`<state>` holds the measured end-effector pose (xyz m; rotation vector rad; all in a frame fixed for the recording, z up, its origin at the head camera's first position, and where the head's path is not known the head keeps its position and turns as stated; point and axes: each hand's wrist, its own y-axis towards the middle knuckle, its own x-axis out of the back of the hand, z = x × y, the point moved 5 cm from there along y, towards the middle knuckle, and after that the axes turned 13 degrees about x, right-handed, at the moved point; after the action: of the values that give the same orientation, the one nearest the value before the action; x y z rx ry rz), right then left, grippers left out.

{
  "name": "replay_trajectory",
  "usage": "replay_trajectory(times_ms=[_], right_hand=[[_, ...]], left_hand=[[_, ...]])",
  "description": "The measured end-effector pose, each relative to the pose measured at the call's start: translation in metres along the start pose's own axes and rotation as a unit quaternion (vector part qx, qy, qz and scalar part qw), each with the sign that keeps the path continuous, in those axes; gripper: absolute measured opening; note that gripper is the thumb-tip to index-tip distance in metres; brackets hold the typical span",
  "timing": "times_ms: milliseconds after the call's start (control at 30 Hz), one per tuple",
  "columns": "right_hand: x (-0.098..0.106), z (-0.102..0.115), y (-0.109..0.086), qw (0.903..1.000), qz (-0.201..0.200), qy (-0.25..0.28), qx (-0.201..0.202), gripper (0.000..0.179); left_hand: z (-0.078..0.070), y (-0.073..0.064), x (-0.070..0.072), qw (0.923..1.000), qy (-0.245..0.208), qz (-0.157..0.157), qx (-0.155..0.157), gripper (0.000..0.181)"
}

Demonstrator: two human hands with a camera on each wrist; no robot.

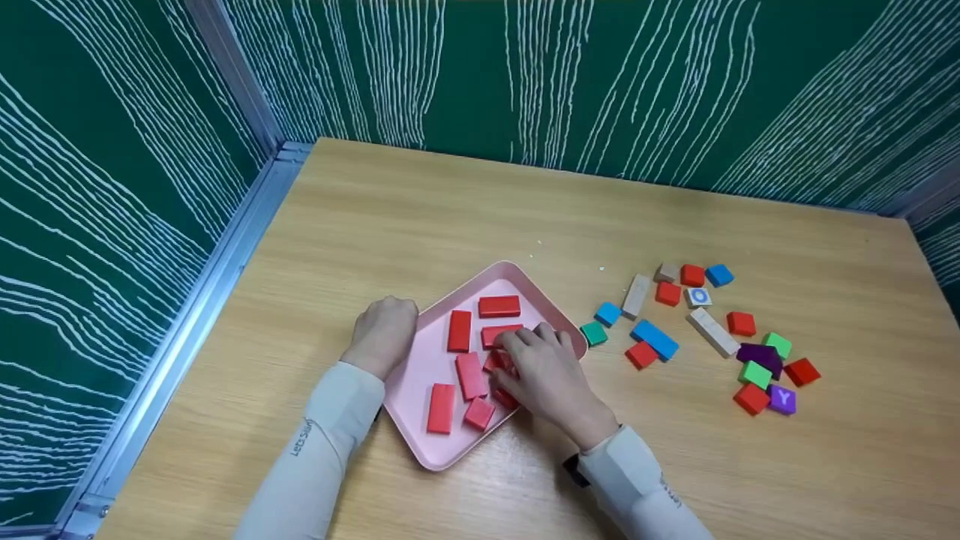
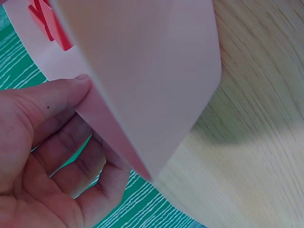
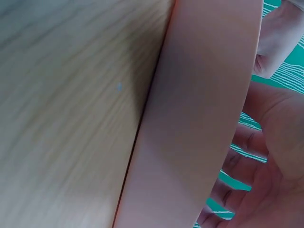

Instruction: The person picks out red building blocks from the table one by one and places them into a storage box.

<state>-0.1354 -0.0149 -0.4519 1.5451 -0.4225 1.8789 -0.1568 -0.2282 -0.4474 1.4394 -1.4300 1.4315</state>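
A pink tray [image 1: 412, 386] lies on the table, with several red blocks [image 1: 441, 409] loosely spread in it. My left hand [image 1: 382, 330] grips the tray's left rim; in the left wrist view its thumb presses on the inner wall, with curled fingers outside. Over the tray's right side, my right hand [image 1: 544, 371] bends its fingers and thumb about a red block [image 1: 495, 361], which they partly cover. Another red block [image 1: 501, 334] lies just beyond those fingers. In the right wrist view the tray wall [image 3: 190, 114] hides the right fingertips.
Right of the tray, loose blocks are scattered on the wooden table [image 1: 420, 202]: a blue block [image 1: 655, 340], a wooden block [image 1: 712, 332], a purple piece [image 1: 759, 358], green and red ones. A green board [image 1: 472, 82] with white lines stands behind, and another at left.
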Motion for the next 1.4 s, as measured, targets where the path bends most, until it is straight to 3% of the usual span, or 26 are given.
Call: replay_trajectory(times_ms=[200, 367, 567, 700, 967, 1400], right_hand=[[0.018, -0.021, -0.018, 0.999, -0.036, 0.015, -0.019, 0.049], [0.033, -0.057, -0.044, 0.9949, -0.074, 0.03, -0.061, 0.045], [0.041, -0.103, -0.082, 0.986, -0.071, 0.041, -0.145, 0.043], [0.042, -0.122, -0.1, 0.9826, -0.072, 0.026, -0.169, 0.036], [0.04, -0.136, -0.111, 0.9814, -0.051, -0.007, -0.185, 0.041], [0.038, -0.131, -0.107, 0.9844, 0.001, -0.009, -0.175, 0.045]], left_hand=[[-0.002, 0.0, 0.0, 1.0, -0.003, 0.005, 0.003, 0.019], [-0.001, 0.0, 0.0, 1.0, 0.002, 0.002, 0.001, 0.018], [0.002, -0.003, -0.002, 1.0, 0.006, 0.001, -0.006, 0.016], [0.003, -0.004, -0.002, 0.9999, 0.0, 0.0, -0.011, 0.015], [-0.002, -0.004, 0.002, 0.9993, -0.005, -0.025, -0.029, 0.018], [-0.003, -0.003, 0.003, 0.9997, -0.004, -0.016, -0.02, 0.019]])
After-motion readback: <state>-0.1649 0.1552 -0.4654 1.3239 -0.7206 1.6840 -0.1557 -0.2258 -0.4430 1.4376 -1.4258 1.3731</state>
